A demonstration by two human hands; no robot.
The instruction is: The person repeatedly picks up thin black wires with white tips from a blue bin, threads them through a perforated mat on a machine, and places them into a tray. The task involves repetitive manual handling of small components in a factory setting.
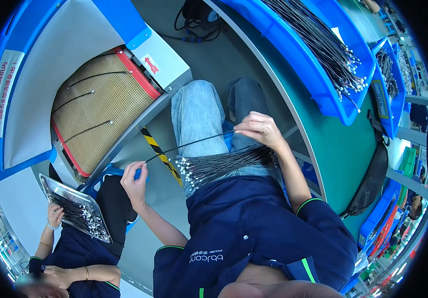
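Note:
Between my two hands a thin black cable (189,144) is stretched out, rising toward the right. My left hand (135,185) pinches its left end, out beyond my knees. Its other end is in the closed fingers of my right hand (260,129), above my right thigh. Across my lap lies a bundle of similar black cables (224,166), with small white connectors at its left end. Further left, several single cables rest apart from each other on a tan mesh conveyor belt (99,94) with red edges.
At the left a co-worker's hand (55,214) touches a metal tray (103,233) of cables. A blue bin (268,35) full of cables stands on the green table (330,144) at right, with a black bag (370,181) by its edge. The blue-and-white machine (35,94) surrounds the belt.

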